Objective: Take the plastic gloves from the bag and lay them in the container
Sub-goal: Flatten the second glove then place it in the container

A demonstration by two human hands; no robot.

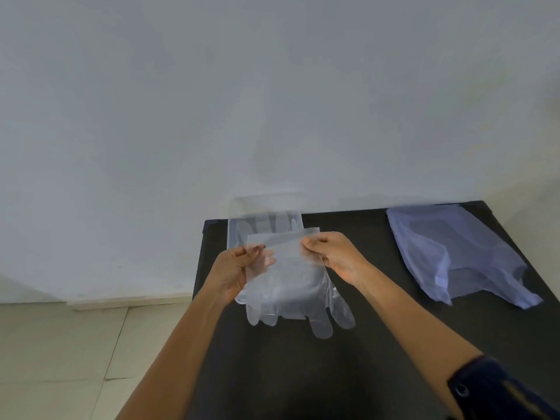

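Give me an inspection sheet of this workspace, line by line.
Surface: black table, set against the wall.
Job's things: clear plastic gloves held over the table, fingers hanging toward the person; clear container at the table's far left corner, with gloves inside; pale blue plastic bag lying flat at right.
Clutter: nothing seen.
Grippers: left hand and right hand pinch the gloves' cuff edge.
Cables: nothing seen.
Surroundings: white wall, tiled floor.
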